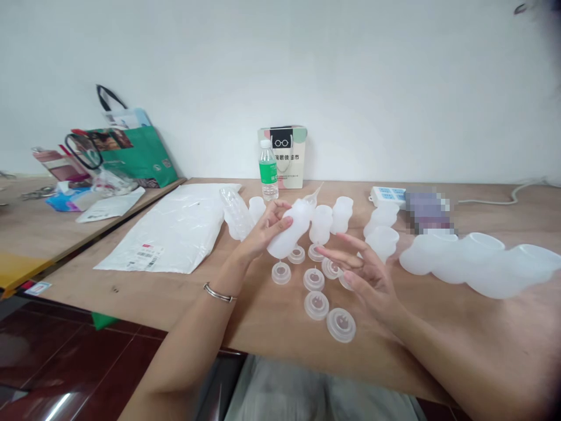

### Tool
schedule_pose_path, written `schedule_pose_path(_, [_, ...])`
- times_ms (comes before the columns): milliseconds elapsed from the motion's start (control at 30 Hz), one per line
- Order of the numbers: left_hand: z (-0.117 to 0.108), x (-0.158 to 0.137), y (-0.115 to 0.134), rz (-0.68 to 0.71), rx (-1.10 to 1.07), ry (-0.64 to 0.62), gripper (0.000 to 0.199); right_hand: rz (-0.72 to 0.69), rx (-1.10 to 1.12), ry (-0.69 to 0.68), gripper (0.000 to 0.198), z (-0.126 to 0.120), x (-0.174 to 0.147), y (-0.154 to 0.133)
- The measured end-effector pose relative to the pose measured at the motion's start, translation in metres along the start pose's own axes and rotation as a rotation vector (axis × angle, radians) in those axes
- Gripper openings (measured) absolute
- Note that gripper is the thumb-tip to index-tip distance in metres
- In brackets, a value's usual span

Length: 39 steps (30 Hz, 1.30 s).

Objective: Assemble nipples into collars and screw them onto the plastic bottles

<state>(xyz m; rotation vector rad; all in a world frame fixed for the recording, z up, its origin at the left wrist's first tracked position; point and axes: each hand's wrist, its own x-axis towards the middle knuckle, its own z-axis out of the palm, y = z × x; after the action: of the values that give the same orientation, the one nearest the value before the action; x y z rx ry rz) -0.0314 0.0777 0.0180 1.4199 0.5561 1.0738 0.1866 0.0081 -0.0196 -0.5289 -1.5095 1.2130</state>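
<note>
Over on the far left a green bag [140, 158] sits tilted near the wall [197, 88], and closer in a white mailer [179, 228] lies flat on the wooden table [263, 327]. Next comes the left hand [266, 229], holding a frosted bottle [293, 235] aslant above the table, its upper end to the right. It looks hollow and light, probably soft enough to give under a hard squeeze, perhaps a bit slippery; I'd take hold round the middle. The thumb presses the near side and the fingers curl behind, a closed, gentle-looking grip. (Whether the clear pointed piece [314, 195] by its upper end belongs to it, I can't tell.) Below and rightward lie round clear lids [316, 305]. Near them hangs the right hand [372, 275], fingers spread, gripping nothing I can see; whether it touches a lid is unclear. Farthest right stand frosted containers [423, 257], bunched together.
</note>
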Motion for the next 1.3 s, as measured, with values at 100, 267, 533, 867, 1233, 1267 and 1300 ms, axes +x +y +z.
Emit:
schedule_pose_path(100, [0.005, 0.0, -0.001, -0.017, -0.04, -0.085, 0.051, -0.036, -0.014, 0.071, 0.04, 0.001, 0.002, 0.006])
schedule_pose_path(267, [0.033, -0.003, -0.013, -0.077, 0.034, -0.302, 0.046, 0.093, 0.017, 0.124, 0.041, -0.006, 0.004, 0.025])
schedule_pose_path(533, [0.028, -0.014, -0.008, 0.644, 0.803, 0.228, 0.018, 0.16, 0.247, 0.307, 0.028, -0.004, 0.014, 0.014])
schedule_pose_path(867, [-0.034, 0.003, 0.009, 0.677, 0.976, 1.121, 0.042, 0.281, 0.452, 0.27, 0.021, -0.006, 0.017, 0.007])
schedule_pose_path(1233, [-0.044, 0.008, -0.001, 0.66, 0.867, 1.117, 0.036, 0.288, 0.509, 0.282, 0.022, -0.005, 0.02, -0.007])
schedule_pose_path(1267, [-0.043, 0.007, 0.002, 0.729, 0.871, 1.121, 0.037, 0.284, 0.521, 0.282, 0.019, -0.005, 0.02, -0.008])
schedule_pose_path(1300, [-0.041, 0.007, 0.005, 0.814, 0.886, 1.128, 0.037, 0.282, 0.538, 0.281, 0.016, -0.005, 0.019, -0.008])
